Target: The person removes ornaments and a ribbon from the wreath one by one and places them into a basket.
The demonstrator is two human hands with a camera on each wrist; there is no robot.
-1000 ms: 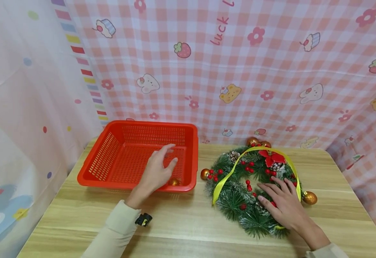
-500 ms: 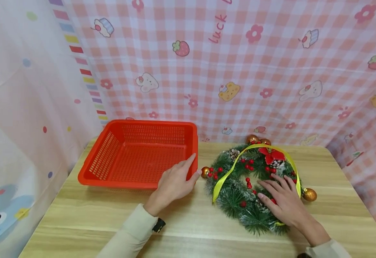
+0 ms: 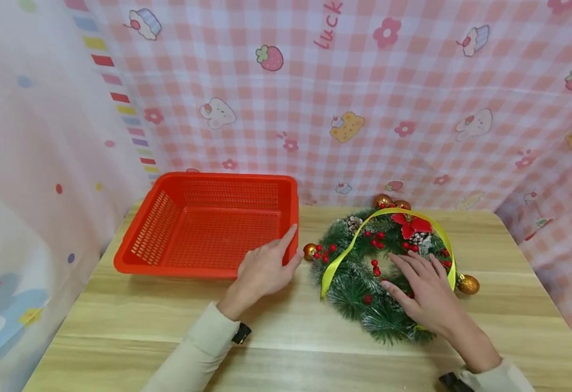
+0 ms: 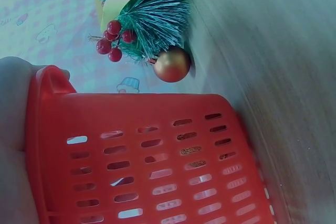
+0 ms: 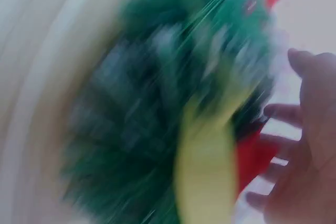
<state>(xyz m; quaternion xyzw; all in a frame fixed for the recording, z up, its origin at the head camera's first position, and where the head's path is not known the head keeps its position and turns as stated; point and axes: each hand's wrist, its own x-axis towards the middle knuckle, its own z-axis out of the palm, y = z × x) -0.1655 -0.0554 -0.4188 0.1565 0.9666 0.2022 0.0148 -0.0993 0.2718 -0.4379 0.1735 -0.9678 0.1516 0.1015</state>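
Observation:
My left hand [image 3: 263, 272] rests at the near right corner of the red plastic basket [image 3: 133, 264], index finger stretched along its right rim and thumb outside it. In the left wrist view the hand [image 4: 13, 140] lies along the rim, and something gold and glittery shows through the wall slots. A green wreath [image 3: 350, 296] with pinecones, red berries and a yellow ribbon [image 3: 332, 269] lies to the right. My right hand [image 3: 430, 294] is over its right side, fingers spread, holding nothing. The right wrist view is blurred; the hand [image 5: 310, 145] shows beside the greenery.
Gold baubles sit around the wreath: one at its left [image 3: 310, 251], one at its right [image 3: 468, 284], and a pair behind. The wooden table [image 3: 286, 348] reaches back to a pink checked curtain [image 3: 286, 98].
My left hand has moved right, from inside the basket to its right rim, now covering the gold bauble in there. The right hand has shifted slightly over the wreath.

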